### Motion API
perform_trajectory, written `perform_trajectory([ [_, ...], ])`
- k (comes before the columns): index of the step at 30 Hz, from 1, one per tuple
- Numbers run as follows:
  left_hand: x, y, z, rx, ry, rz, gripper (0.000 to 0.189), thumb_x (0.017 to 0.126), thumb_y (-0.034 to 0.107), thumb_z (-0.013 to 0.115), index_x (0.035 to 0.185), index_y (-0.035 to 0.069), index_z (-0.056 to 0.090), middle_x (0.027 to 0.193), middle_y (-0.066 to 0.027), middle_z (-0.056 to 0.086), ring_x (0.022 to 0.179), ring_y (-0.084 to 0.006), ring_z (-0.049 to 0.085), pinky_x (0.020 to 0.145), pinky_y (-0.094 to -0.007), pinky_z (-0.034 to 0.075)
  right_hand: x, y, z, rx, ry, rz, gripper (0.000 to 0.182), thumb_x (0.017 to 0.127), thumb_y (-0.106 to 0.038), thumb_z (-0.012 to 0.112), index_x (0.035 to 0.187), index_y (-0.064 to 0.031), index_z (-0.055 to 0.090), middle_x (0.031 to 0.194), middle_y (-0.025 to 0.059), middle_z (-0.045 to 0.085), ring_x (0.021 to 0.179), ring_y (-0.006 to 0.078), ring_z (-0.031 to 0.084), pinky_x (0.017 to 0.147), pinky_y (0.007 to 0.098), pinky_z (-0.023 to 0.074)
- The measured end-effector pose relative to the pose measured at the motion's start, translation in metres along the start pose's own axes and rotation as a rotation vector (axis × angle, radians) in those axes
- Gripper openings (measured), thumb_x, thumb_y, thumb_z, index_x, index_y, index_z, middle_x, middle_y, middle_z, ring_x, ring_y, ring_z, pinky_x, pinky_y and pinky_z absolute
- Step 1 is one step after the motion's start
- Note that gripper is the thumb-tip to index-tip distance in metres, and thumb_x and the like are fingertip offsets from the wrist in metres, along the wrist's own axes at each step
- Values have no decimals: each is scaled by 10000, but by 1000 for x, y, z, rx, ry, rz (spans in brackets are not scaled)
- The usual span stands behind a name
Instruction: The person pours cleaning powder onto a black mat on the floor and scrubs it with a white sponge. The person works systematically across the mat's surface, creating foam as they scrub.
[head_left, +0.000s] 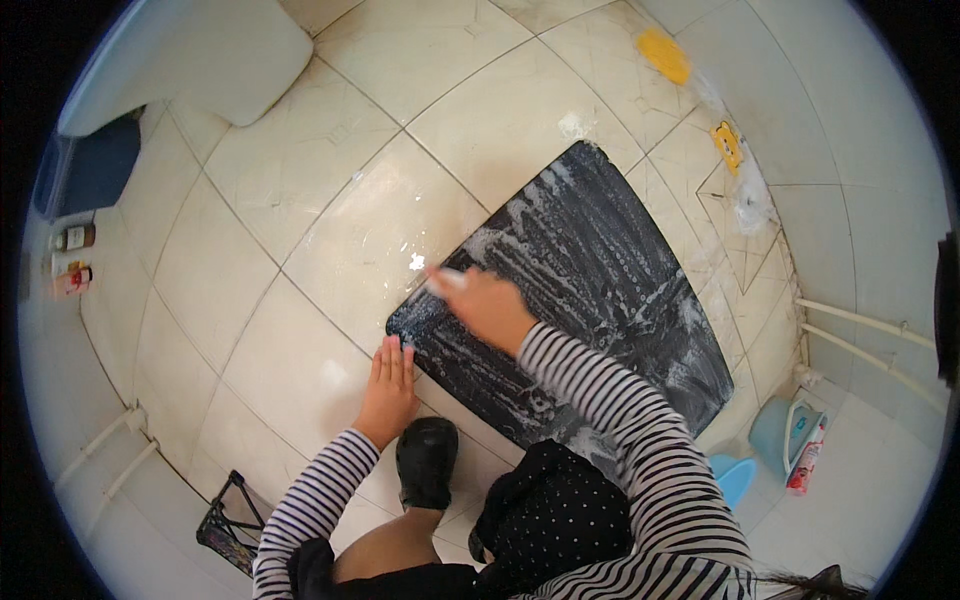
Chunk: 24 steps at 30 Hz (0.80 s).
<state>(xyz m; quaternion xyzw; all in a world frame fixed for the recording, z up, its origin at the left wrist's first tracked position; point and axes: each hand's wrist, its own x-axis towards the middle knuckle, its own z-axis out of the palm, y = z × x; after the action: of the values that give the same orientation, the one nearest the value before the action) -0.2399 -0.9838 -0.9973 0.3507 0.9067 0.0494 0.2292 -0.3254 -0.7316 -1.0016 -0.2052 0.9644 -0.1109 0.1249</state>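
A dark mat, wet and streaked with white suds, lies at a slant on the tiled floor. My right hand is closed around a blurred whitish object, probably a brush or scrubber, at the mat's upper left edge. With fingers extended, my left hand rests at the mat's lower left corner and holds nothing that I can see. Just below that hand is a black clog on my foot. Wet, shiny spots show on the tiles beside the mat.
Yellow items and crumpled clear plastic lie along the right wall. At lower right are a light blue bucket, a red and white packet and a blue basin. Small bottles stand at left; a black folding frame is lower left.
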Motion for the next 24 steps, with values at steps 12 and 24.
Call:
perform_trajectory([
  [12, 9, 4, -19, -124, -5, 11, 760, 791, 142, 601, 1429, -154, 313, 1515, -391, 244, 1452, -510, 205, 1181, -582, 211, 28, 235, -49, -122, 495, 851, 530, 948, -353, 583, 1445, -204, 473, 811, 166, 644, 642, 340, 665, 560, 468, 537],
  [24, 9, 6, -16, 187, -5, 122, 567, 927, 156, 457, 1380, -184, 412, 1482, -367, 358, 1430, -474, 307, 1184, -518, 241, -70, -58, 21, 198, 101, -32, 640, 889, -242, 653, 1495, -242, 446, 807, 107, 538, 668, 224, 598, 488, 319, 496],
])
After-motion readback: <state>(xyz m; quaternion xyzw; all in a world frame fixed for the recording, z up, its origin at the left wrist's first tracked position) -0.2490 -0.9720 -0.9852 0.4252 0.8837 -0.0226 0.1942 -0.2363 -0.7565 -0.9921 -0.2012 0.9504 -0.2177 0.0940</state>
